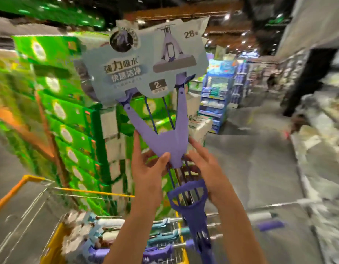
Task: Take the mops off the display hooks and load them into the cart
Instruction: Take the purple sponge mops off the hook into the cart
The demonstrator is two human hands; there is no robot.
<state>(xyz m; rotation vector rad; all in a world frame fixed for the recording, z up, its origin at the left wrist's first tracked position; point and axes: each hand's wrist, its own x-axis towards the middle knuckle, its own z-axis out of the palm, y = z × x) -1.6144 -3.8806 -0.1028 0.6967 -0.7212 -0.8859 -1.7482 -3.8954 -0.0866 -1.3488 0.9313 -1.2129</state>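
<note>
Mop in hand, headed for the cart

Left hand (147,168) pinches the purple mop (165,143); right hand (205,168) steadies it, fingers loose. Next: lower it into the cart (56,242).

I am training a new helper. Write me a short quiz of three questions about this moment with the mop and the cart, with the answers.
1. True or false: the purple mop hangs on a display hook.
2. Which hand pinches the mop's Y-shaped frame with the thumb in front?
A. left hand
B. right hand
C. neither
3. Fill in: the cart already holds other ____.

Key
1. False: both hands hold it up, head upward with the blue card label, over the cart.
2. A. The right hand's fingers lie fairly straight against the frame and handle.
3. mops
</note>
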